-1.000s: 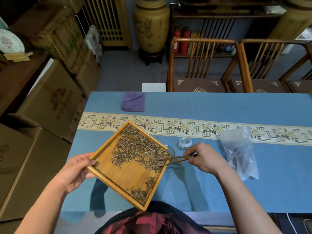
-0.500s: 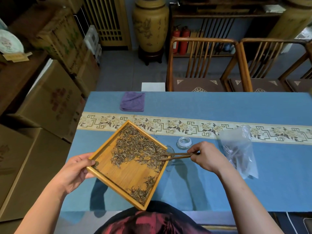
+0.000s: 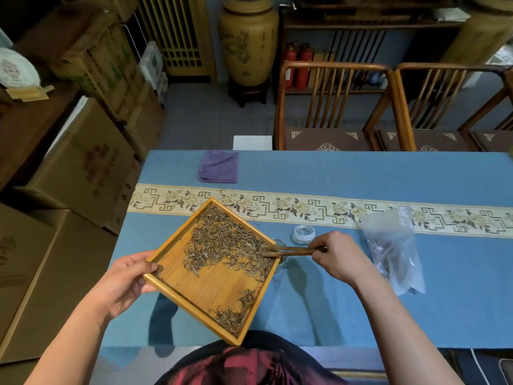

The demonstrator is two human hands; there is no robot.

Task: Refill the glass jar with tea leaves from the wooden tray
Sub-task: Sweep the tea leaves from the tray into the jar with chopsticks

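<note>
Held wooden tray (image 3: 177, 276) tilted above table (image 3: 347, 173) in left hand (image 3: 126, 276) | pinched wooden tongs (image 3: 291, 250) in right hand (image 3: 337, 252), tips in tea leaves (image 3: 227, 243) at tray's right corner | glass jar (image 3: 278, 243) just beneath that corner, nearer right hand | tongs lay left-right | versus a second earlier: tong tips narrower.

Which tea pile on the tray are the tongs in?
The big pile at the tray's far half; the tongs in the right hand reach into its right edge. The small pile by the near corner lies untouched.
</note>
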